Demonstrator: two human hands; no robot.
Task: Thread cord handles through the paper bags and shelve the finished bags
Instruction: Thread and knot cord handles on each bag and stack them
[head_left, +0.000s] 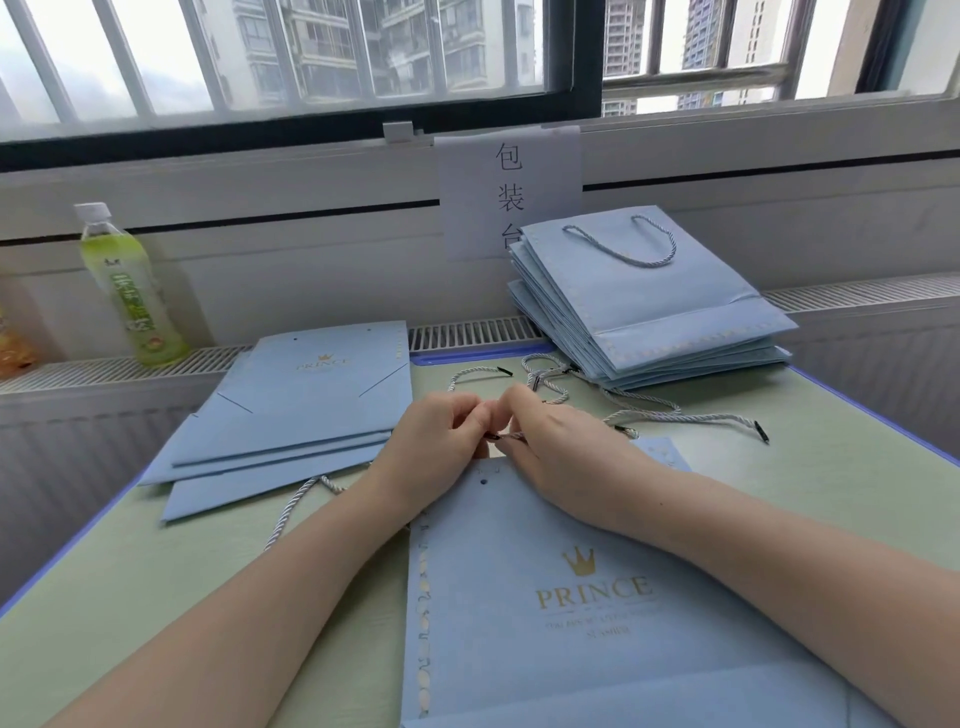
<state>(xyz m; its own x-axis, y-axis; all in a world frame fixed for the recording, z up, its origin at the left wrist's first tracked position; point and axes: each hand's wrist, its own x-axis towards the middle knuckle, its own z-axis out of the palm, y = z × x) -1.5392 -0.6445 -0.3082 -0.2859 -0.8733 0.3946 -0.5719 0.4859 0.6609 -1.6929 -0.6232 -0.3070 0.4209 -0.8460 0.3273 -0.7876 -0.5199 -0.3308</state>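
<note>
Both hands' fingers (483, 415) pinch a cord tip (500, 437); the bag (597, 597) reads "PRINCE".

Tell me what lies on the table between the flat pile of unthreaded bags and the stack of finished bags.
In the head view, loose cords lie between the unthreaded bags and the finished stack, on the green table.

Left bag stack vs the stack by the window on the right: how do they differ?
The left stack lies flat and splayed, its top bag logo side up with punched holes bare, no cord. The right stack is taller and tidier; its top bag shows a plain face and a threaded cord handle. Left stack sits partly on the radiator ledge; right stack leans toward the wall. Both hold the same light blue paper bags.
</note>
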